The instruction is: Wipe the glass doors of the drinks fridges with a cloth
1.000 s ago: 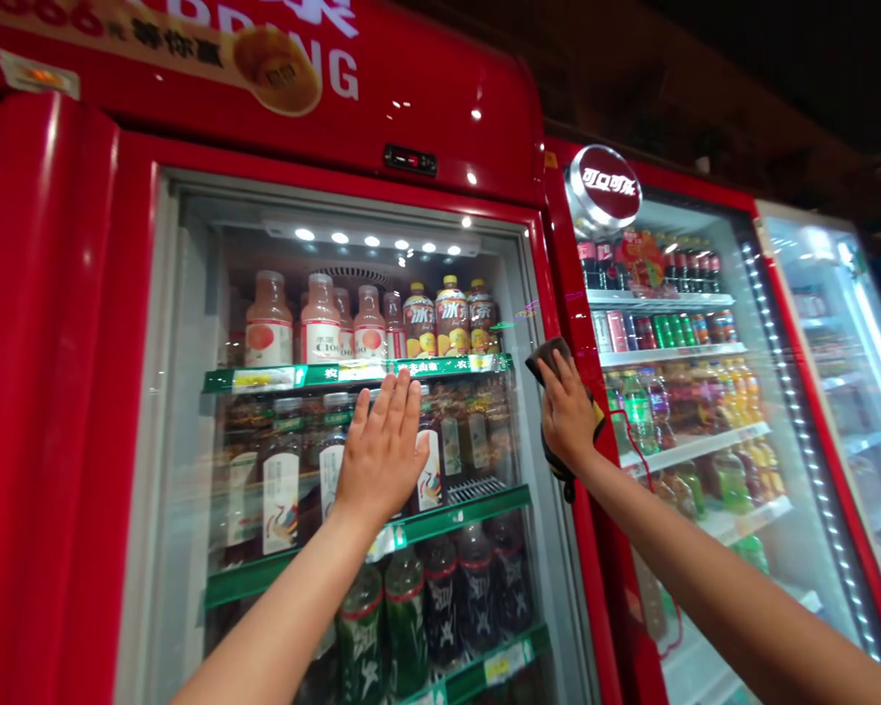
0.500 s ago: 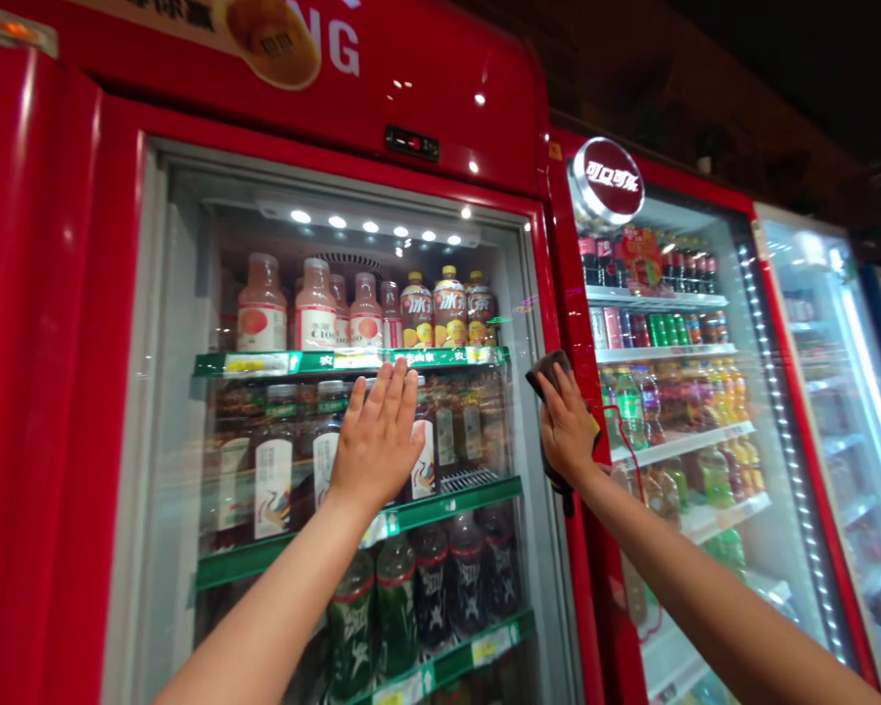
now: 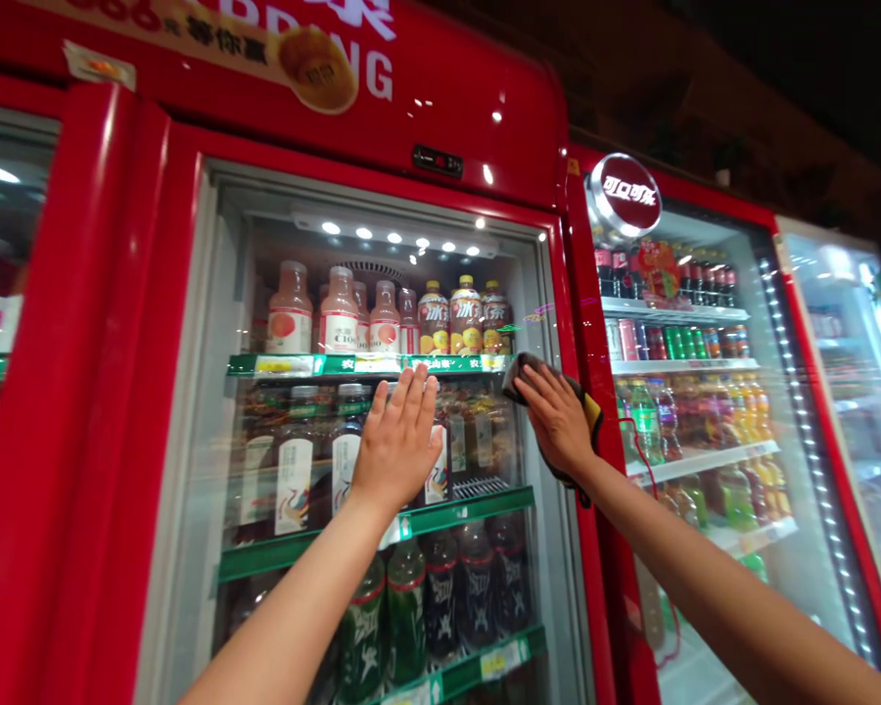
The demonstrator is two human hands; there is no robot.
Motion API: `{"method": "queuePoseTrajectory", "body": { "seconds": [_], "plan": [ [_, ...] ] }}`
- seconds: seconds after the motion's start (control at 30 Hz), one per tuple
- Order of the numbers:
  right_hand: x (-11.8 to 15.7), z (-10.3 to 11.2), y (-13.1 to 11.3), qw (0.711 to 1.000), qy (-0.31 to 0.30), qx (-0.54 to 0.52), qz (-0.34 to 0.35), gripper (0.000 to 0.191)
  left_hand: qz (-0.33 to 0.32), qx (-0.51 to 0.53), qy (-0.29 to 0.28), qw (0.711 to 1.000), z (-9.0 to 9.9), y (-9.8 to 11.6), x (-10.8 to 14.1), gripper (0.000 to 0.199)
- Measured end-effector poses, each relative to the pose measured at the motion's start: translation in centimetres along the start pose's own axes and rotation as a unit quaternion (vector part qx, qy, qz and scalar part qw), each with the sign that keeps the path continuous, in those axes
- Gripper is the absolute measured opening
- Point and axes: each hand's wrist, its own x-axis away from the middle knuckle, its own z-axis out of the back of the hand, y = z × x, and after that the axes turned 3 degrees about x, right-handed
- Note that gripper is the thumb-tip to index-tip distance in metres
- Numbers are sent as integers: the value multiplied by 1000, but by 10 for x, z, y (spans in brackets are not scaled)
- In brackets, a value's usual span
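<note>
My left hand (image 3: 397, 441) lies flat against the glass door (image 3: 477, 578) of a red drinks fridge, fingers stretched out and nothing held. To its right, my right hand (image 3: 558, 416) presses a dark grey cloth (image 3: 515, 377) with a yellow edge on the right side of the same door, close to the red frame (image 3: 583, 392). Most of the cloth is hidden under the palm, and part of it hangs below. Behind the glass, pink bottles (image 3: 339, 313) and yellow-capped tea bottles (image 3: 466, 318) stand on the top shelf. White-labelled bottles (image 3: 294, 480) are partly covered by my left hand.
Another red fridge (image 3: 705, 206) with a round lit sign (image 3: 626, 194) stands on the right, holding bottles and cans. A thin red cord (image 3: 650, 465) hangs near its left side. Farther right is a pale lit fridge (image 3: 844, 323). A second glass door shows at far left.
My right hand has moved left with the cloth, from the red frame onto the glass. My left hand stays flat on the door. The view has turned slightly left.
</note>
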Motion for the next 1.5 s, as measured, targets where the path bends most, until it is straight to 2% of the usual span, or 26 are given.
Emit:
{"method": "queuePoseTrajectory", "body": {
  "seconds": [0.07, 0.17, 0.27, 0.3, 0.37, 0.43, 0.5, 0.53, 0.57, 0.6, 0.63, 0.7, 0.77, 0.8, 0.87, 0.9, 0.93, 1.0, 1.07, 1.2, 1.3, 1.4, 1.47, 1.5],
  "plan": [
    [-24, -5, -2, 997, 31, -9, -75, 50, 0, -3, 4, 1000, 0, -1, 0, 79],
    [-60, -10, -21, 985, 39, -56, -161, 52, 0, 5, 4, 1000, 1, -4, 1, 77],
    [-73, -5, -43, 958, 21, -223, -182, 62, 17, 28, 12, 999, 5, 0, -1, 73],
    [-73, -1, -48, 935, 14, -301, -186, 65, 31, 40, 24, 998, 7, 5, -4, 72],
    [-71, 9, -54, 864, 5, -460, -203, 69, 46, 71, 46, 995, 8, 23, -15, 69],
    [-71, 19, -51, 778, 7, -585, -230, 73, 14, 104, 45, 993, 4, 47, -32, 68],
    [-73, 26, -41, 710, 14, -656, -255, 75, -38, 118, 5, 992, -6, 76, -54, 67],
    [-73, 28, -33, 692, 25, -670, -267, 74, -32, 115, -14, 993, -13, 89, -65, 65],
    [-71, 30, -24, 691, 42, -667, -276, 71, -9, 107, -28, 994, -21, 102, -74, 65],
    [-68, 29, -13, 708, 71, -643, -284, 67, 19, 92, -33, 995, -28, 113, -83, 66],
    [-62, 28, -1, 742, 109, -594, -291, 61, 47, 75, -36, 995, -35, 122, -90, 67],
    [-45, 21, 21, 834, 175, -436, -289, 48, 72, 37, -40, 996, -47, 132, -100, 75],
    [-25, 11, 37, 908, 179, -279, -258, 42, 38, 4, -59, 998, -52, 129, -107, 83],
    [-16, 5, 42, 932, 161, -223, -237, 45, 1, -7, -73, 997, -52, 124, -110, 86],
    [-3, -6, 44, 961, 118, -152, -199, 59, -70, -19, -90, 993, -48, 106, -114, 84],
    [1, -11, 43, 969, 105, -126, -184, 65, -85, -23, -87, 992, -45, 97, -114, 80],
    [3, -14, 41, 975, 96, -103, -170, 69, -74, -28, -74, 994, -41, 89, -113, 75],
    [4, -20, 36, 983, 92, -72, -144, 72, -18, -39, -43, 998, -36, 78, -107, 69],
    [4, -22, 32, 987, 90, -62, -115, 72, 13, -51, -35, 998, -34, 79, -96, 70],
    [6, -20, 32, 992, 87, -66, -68, 74, -47, -67, -73, 994, -34, 84, -85, 71],
    [9, -16, 32, 992, 84, -68, -58, 71, -63, -69, -80, 992, -27, 68, -93, 67],
    [10, -12, 28, 994, 74, -71, -40, 65, 31, -78, -24, 996, -19, 50, -92, 65],
    [10, -10, 25, 994, 66, -89, -3, 62, 83, -84, 8, 993, -18, 51, -79, 66],
    [10, -10, 24, 993, 65, -100, 17, 61, 89, -87, 8, 992, -18, 55, -71, 66]
  ]
}}
